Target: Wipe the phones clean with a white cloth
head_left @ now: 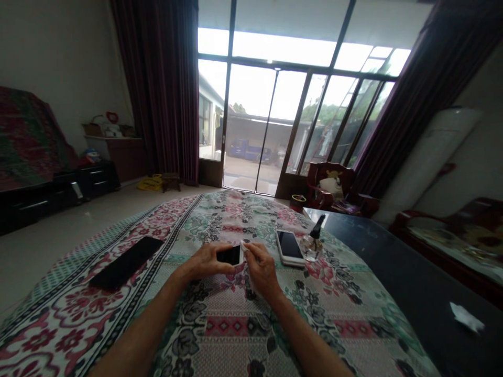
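My left hand [205, 261] grips a smartphone [229, 255] by its long sides, thumb below and fingers above. The phone has a dark screen and a white end that points right. At that white end, my right hand [262, 266] is closed, its fingertips pinching a small white piece [244, 245] that looks like tissue or cloth. Most of this piece is hidden by the fingers. Right of my hands, a white phone with a dark screen [290, 245] lies on what seems to be another white device. A clear spray bottle with a black top [313, 244] stands beside it.
A patterned cloth [231, 348] covers the round table. On its left lies a long black object [128, 262]. A dark table [373, 251] adjoins on the right, with a crumpled white tissue [467, 317] on it. Wooden chairs [332, 183] and glass doors [251, 131] stand beyond.
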`<state>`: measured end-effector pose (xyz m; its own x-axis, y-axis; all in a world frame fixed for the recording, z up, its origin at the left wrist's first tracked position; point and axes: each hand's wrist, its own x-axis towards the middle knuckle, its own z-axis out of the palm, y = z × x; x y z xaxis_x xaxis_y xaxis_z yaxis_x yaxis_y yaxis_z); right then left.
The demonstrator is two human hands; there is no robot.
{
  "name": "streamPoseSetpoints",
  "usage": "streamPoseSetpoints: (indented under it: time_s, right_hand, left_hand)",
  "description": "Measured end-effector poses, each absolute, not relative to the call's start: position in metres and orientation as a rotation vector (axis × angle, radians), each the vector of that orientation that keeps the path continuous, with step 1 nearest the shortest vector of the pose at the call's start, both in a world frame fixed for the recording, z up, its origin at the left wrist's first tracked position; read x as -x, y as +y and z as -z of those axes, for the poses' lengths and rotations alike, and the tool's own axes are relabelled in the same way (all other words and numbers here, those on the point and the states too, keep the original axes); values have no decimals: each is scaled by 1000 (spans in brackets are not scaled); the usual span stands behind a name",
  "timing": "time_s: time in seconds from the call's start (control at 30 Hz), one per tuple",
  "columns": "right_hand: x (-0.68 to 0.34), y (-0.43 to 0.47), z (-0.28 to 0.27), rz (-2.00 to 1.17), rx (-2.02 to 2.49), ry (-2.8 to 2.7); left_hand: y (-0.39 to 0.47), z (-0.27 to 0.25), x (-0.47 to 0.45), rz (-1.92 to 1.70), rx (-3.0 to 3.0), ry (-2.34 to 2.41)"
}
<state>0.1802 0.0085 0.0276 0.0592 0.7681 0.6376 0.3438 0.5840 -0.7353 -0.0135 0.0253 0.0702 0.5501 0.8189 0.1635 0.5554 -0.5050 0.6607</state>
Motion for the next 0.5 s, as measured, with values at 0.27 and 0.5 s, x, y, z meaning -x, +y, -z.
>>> streamPoseSetpoints:
  time_s: [0.27, 0.5]
  right_hand:
    - [-177, 4, -30, -411, 961, -1568]
    - [-160, -12, -33, -434, 900, -1623]
  left_hand:
    - [25, -71, 17, -643, -2236, 1108]
    - [29, -71, 33, -655, -2162, 1213]
